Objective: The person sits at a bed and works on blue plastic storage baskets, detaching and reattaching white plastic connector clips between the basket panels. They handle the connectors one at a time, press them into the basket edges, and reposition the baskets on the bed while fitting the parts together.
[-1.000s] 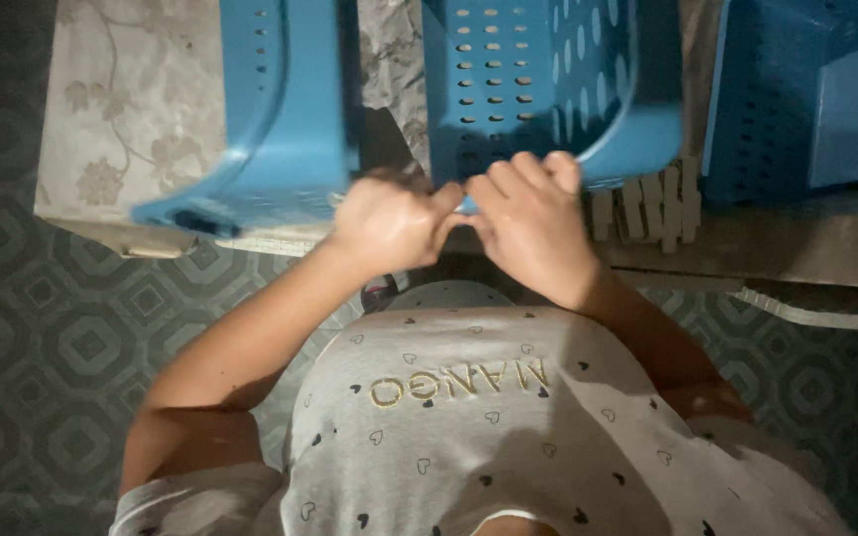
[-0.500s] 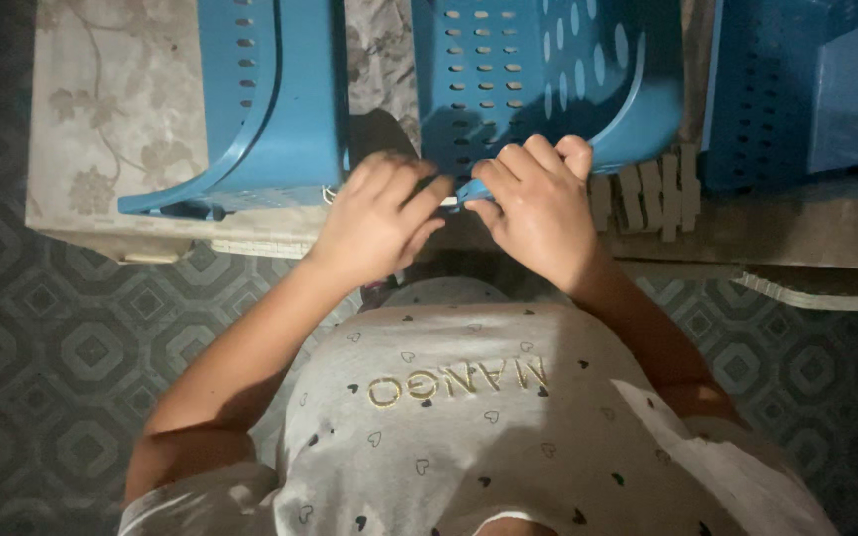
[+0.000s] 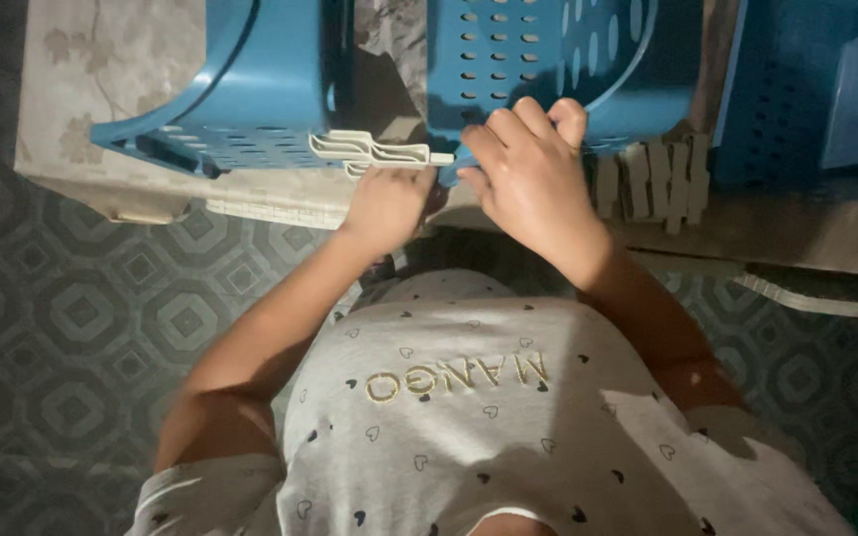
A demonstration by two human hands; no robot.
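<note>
While the two blue perforated baskets (image 3: 548, 69) stand on the table (image 3: 111, 89) just beyond the hands, the left hand (image 3: 389, 203) grips a cream plastic clip piece (image 3: 374, 151) and the right hand (image 3: 528, 174) pinches its end; it looks part-handled. More cream pieces (image 3: 647, 179) lie right of the right hand. Patterned floor (image 3: 71, 328) below, dim room.

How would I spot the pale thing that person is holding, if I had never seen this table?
Find the two blue perforated baskets on the table. At their front edge, above the left hand, sits a cream plastic piece with thin prongs pointing left. It alone lies held flat; the similar pale pieces stand bunched to the right.
</note>
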